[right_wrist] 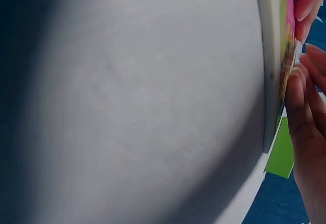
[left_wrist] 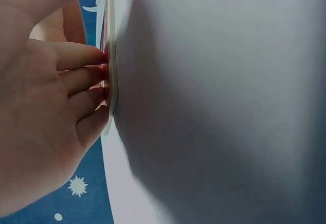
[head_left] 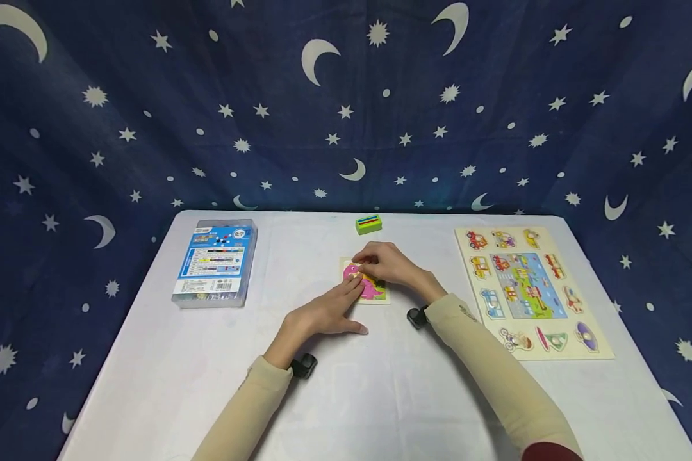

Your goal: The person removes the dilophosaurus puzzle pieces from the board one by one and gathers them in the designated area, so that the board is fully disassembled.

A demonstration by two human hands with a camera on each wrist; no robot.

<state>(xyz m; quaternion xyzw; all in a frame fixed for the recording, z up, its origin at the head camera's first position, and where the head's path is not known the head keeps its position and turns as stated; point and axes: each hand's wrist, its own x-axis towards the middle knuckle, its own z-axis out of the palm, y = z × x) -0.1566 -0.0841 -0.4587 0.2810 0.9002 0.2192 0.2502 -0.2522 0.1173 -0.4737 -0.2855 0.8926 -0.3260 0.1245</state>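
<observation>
A small puzzle board [head_left: 383,298] with a pink dinosaur picture lies flat on the table, in the middle of the head view. My left hand [head_left: 329,310] rests its nearly straight fingers on the board's left part, thumb held apart. In the left wrist view the same hand's fingertips [left_wrist: 104,74] touch the picture side. Over the board's upper part my right hand [head_left: 395,264] curls, thumb and fingers brought together as they pinch a puzzle piece, mostly hidden by the fingers. The right wrist view shows these fingers [right_wrist: 300,96] close against the board's face [right_wrist: 285,46].
A small green box [head_left: 369,224] stands behind the board. At the left lies a clear plastic case [head_left: 214,264] with a blue label. A large vehicle puzzle board [head_left: 467,246] lies at the right. Behind the white table [head_left: 300,246] hangs a dark blue curtain with moons and stars.
</observation>
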